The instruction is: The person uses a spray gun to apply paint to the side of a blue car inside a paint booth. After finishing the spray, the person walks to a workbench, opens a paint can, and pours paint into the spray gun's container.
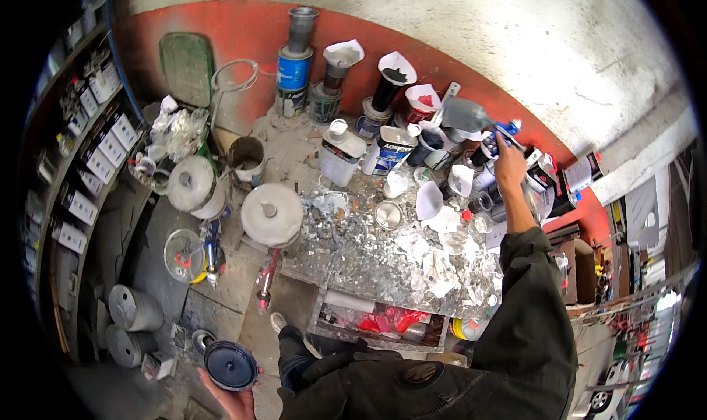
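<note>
My right hand is raised at the back right of the bench, gripping a spray gun with blue fittings; its grey translucent cup lies tilted over the cans and paper-lined funnels. Low at the left, my left hand holds a dark round lid-like piece, beside a small metal cup on the floor side. Paper funnels stand in cups and cans along the red wall. A white jug and a dark-labelled can stand in front of them.
The paint-spattered bench carries crumpled paper, cups and a large lidded white bucket. An open drawer holds red items below. Shelves of cans line the left, with drums on the floor. A car shows at far right.
</note>
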`<state>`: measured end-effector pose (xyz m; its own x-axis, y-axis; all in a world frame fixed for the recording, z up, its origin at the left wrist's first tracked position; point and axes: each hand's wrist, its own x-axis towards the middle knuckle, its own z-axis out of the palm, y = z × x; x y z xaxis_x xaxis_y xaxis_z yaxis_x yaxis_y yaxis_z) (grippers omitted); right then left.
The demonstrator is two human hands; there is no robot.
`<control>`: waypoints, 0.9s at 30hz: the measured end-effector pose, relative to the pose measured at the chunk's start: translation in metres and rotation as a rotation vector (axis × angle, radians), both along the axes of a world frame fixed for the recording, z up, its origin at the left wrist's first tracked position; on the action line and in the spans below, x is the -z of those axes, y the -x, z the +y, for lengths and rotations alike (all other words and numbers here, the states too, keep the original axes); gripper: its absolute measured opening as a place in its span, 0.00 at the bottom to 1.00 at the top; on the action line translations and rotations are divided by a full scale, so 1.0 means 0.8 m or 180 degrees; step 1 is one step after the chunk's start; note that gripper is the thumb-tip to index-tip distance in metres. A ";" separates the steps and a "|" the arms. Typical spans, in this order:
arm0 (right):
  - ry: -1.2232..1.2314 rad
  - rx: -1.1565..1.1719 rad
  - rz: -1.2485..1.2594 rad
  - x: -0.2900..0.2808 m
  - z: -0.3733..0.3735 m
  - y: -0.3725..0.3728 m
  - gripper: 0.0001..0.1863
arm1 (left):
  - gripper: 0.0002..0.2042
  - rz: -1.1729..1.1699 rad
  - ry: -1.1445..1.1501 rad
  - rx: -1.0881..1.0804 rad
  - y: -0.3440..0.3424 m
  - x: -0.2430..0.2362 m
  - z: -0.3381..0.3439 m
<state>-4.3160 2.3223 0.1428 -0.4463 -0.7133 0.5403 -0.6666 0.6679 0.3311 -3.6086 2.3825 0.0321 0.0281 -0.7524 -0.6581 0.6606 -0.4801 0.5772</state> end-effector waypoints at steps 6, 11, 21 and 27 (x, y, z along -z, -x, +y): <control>0.0962 -0.0204 -0.0718 0.059 0.017 0.075 0.30 | 0.35 0.0284 0.0135 -0.0093 -0.010 0.021 0.035; 0.2090 0.0338 -0.3290 0.065 0.059 0.119 0.13 | 0.30 0.0439 0.0376 0.0050 -0.052 0.047 0.084; 0.3358 -0.2215 -0.5712 0.021 0.079 -0.356 0.12 | 0.34 0.1371 0.0877 -0.0443 -0.131 0.081 0.253; 0.0637 -0.2829 -0.6202 0.087 0.087 -0.585 0.20 | 0.34 0.1379 0.0716 -0.1250 -0.183 0.099 0.354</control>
<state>-3.8483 2.3919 0.0732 -0.0494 -0.9988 0.0039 -0.0577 -0.0010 -0.9983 -3.4621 2.6655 -0.0471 0.0968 -0.8616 -0.4983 0.9597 -0.0518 0.2761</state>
